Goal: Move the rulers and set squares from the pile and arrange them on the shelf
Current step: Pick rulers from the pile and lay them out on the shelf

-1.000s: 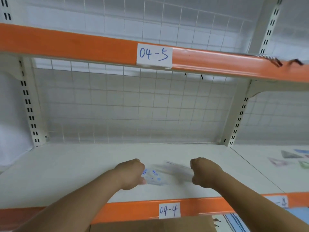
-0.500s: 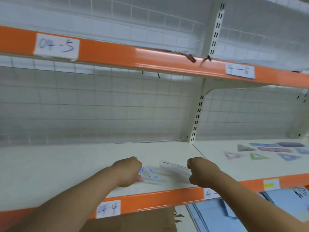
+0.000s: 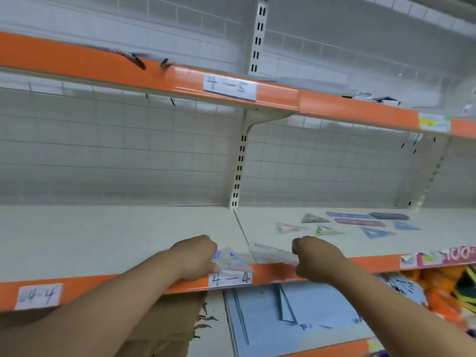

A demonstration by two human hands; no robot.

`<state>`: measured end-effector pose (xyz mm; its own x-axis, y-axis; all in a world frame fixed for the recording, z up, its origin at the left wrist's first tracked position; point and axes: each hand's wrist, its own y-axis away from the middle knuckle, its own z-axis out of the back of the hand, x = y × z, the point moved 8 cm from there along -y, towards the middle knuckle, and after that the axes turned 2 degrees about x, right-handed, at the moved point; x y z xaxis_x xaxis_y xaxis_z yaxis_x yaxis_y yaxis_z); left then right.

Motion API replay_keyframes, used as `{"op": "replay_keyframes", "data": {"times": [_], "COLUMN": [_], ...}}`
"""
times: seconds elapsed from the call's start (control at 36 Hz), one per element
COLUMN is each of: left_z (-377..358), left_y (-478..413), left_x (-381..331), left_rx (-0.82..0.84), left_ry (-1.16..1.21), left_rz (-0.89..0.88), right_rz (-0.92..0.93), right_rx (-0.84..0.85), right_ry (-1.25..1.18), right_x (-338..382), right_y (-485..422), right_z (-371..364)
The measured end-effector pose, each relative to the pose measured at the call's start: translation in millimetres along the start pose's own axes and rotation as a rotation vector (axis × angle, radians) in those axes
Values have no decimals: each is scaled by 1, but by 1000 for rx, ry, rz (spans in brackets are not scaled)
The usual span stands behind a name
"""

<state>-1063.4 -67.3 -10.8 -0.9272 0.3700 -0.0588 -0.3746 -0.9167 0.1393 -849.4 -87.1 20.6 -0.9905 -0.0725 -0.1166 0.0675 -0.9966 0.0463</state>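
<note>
Over the shelf's (image 3: 103, 240) front edge, the left hand (image 3: 195, 256) had its fingers curled on a clear set square (image 3: 229, 260) pointing right. The right hand (image 3: 316, 258) pinched a clear ruler (image 3: 273, 255) by its right end, long axis left-right. Both had shifted rightward along the shelf, toward coloured set squares (image 3: 360, 224) lying farther back.

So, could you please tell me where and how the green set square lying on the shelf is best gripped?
Probably pinch the green set square at its near long edge, coming from the open front of the shelf. It lies flat and thin, so a fingertip must lift that edge first; the pink set square and blue set square lie apart, leaving room.
</note>
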Motion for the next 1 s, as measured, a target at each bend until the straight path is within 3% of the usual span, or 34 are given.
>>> {"op": "replay_keyframes", "data": {"times": [0.53, 1.0], "left_z": [4, 8], "left_y": [-86, -225], "left_x": [-133, -214], "left_rx": [4, 43], "left_ry": [-68, -42], "left_rz": [-139, -211], "right_rz": [-151, -225], "right_rx": [33, 72], "right_ry": [-6, 42], "right_x": [-163, -278], "right_y": [19, -66], "right_z": [-33, -40]}}
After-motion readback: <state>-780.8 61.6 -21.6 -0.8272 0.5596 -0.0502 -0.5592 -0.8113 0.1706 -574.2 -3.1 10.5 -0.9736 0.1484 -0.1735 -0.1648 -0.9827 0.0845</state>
